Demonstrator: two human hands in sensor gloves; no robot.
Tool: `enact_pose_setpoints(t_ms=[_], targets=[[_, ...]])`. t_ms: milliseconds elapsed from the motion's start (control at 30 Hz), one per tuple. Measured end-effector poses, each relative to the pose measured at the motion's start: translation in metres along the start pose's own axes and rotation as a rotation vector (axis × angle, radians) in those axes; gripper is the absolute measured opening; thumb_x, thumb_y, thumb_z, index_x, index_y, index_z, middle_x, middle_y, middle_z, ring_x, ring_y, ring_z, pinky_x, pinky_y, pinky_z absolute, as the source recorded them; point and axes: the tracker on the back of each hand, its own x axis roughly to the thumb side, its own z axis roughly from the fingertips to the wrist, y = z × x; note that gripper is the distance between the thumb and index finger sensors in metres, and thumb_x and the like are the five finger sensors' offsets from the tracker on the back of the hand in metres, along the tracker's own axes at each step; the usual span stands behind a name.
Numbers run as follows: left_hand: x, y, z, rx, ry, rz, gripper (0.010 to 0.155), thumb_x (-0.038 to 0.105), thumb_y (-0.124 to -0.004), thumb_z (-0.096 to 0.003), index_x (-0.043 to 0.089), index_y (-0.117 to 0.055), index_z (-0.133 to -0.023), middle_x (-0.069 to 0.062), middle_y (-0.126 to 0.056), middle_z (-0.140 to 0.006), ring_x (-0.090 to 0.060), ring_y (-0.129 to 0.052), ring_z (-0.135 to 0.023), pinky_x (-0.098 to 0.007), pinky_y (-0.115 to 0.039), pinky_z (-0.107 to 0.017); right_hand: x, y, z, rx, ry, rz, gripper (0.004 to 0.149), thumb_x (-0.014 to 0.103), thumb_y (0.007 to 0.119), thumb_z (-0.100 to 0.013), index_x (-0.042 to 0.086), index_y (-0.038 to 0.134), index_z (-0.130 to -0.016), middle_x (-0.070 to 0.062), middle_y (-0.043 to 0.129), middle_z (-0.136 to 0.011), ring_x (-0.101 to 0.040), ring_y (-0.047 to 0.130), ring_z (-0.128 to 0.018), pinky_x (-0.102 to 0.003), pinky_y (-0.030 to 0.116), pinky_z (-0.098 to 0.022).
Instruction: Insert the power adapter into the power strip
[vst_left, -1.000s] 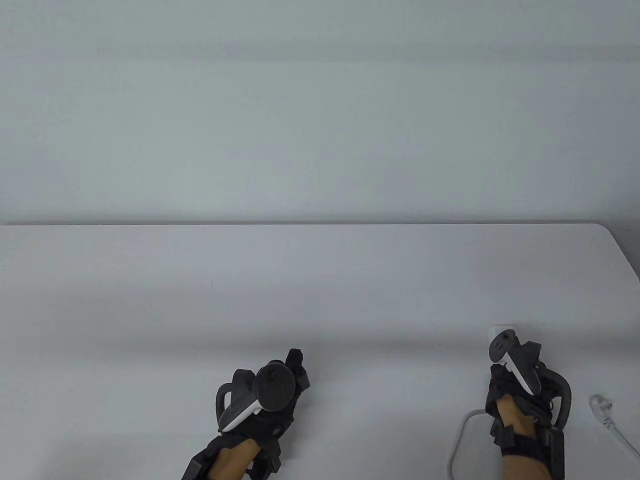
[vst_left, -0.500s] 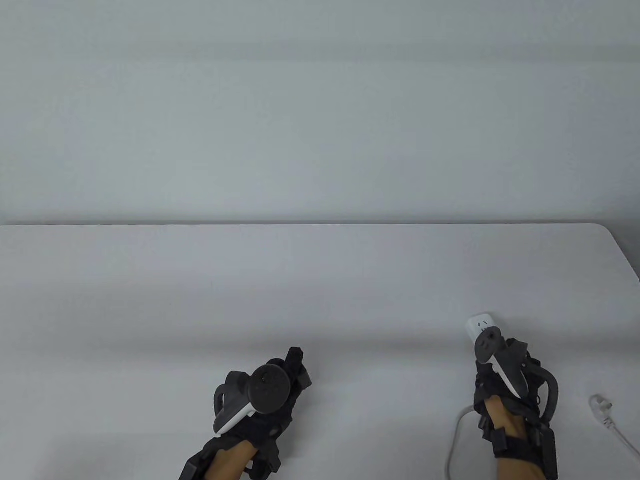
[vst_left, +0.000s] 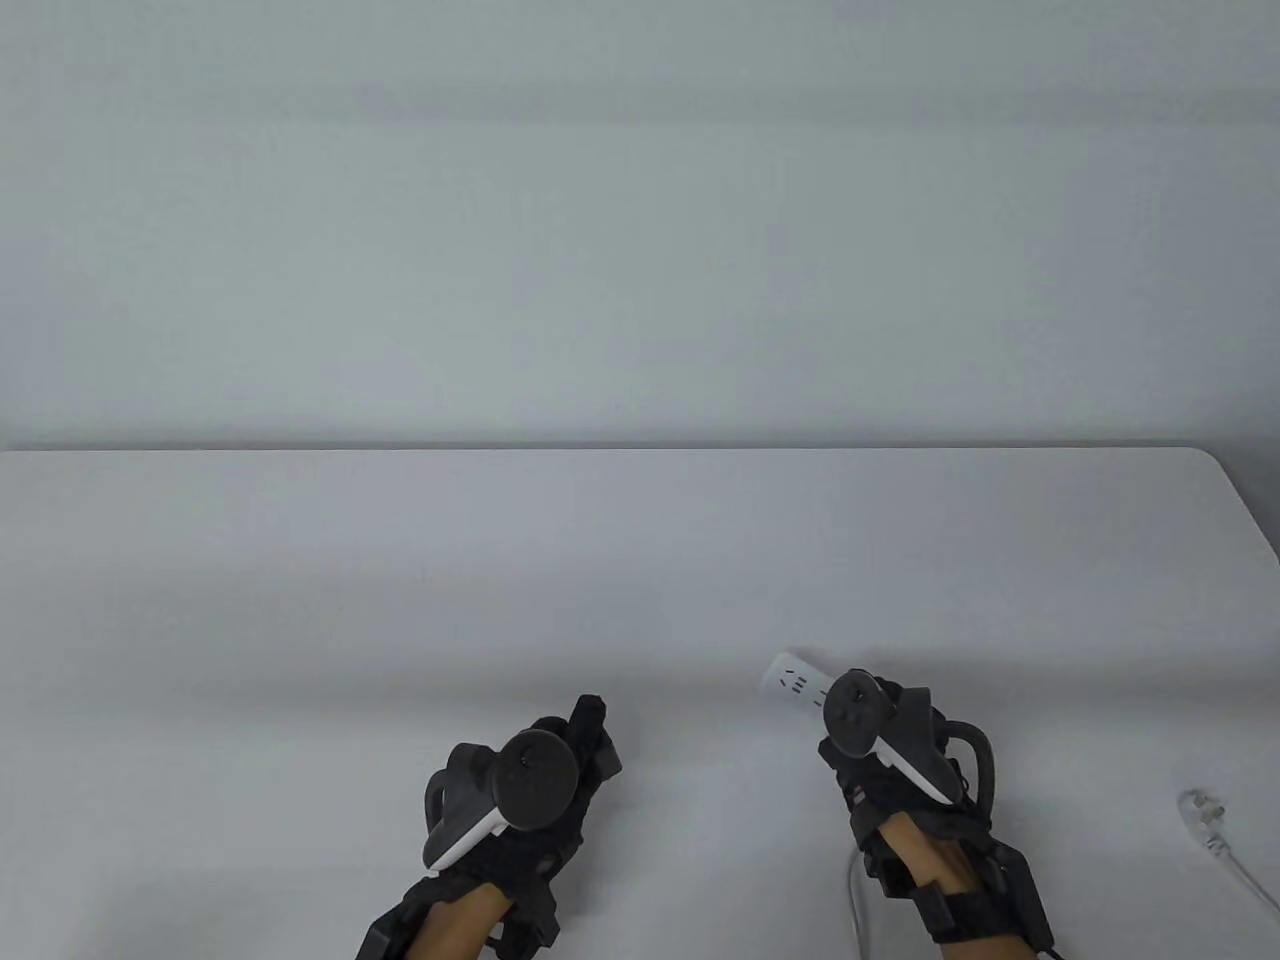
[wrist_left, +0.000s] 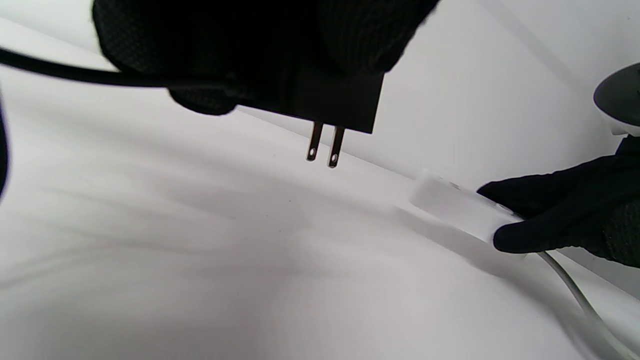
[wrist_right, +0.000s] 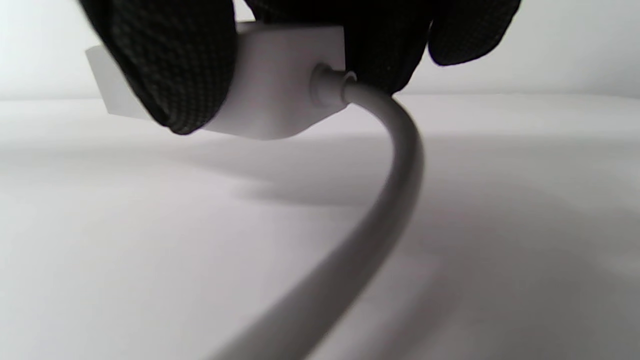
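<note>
A white table (vst_left: 640, 560) with a rounded far corner — behind it, a plain pale-grey wall (vst_left: 640, 220).

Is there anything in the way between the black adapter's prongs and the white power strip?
Nothing visible: only bare table lies between the power adapter in the left hand and the power strip.

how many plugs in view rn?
2. The black power adapter, prongs bared, is held by the left hand. The white plug on the power strip's cable lies on the table at the right edge. None other shows.
</note>
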Motion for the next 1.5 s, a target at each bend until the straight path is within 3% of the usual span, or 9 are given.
enact_pose_setpoints(t_ms=[600,967,1500], targets=[[0.0,0.002,0.002,-0.008,-0.032,0.004,0.066,0.035,-0.073,-0.0515,0.024,-0.054,-0.114,-0.017,-0.074,-0.103,-0.035,-0.09,-0.079,-0.057,-0.074,-0.067,0.074,0.027,0.017,0.181,-0.378,-0.055,0.08,0.04,0.09,-0.044,0.017,0.052,-0.111,-0.012,0.058,-0.111,-0.046,0.056,-0.101,-0.069,0.05,-0.071],[0.003,0.0,0.001,-0.05,-0.081,0.006,0.066,0.035,-0.073,-0.0513,0.026,-0.054,-0.114,-0.017,-0.074,-0.103,-0.035,-0.09,-0.079,-0.057,-0.074,-0.068,0.101,0.04,0.023,0.258,-0.506,-0.086,0.08,0.041,0.088,-0.046,0.021,0.048,-0.112,-0.008,0.053,-0.114,-0.044,0.052,-0.104,-0.068,0.047,-0.073],[0.006,-0.002,0.002,-0.117,-0.126,-0.007,0.065,0.035,-0.078,-0.0498,0.022,-0.06,-0.111,-0.015,-0.078,-0.102,-0.035,-0.094,-0.08,-0.057,-0.076,-0.067,0.102,0.045,0.022,0.264,-0.502,-0.074,0.079,0.043,0.087,-0.046,0.025,0.046,-0.112,-0.005,0.052,-0.114,-0.043,0.051,-0.104,-0.068,0.046,-0.073]])
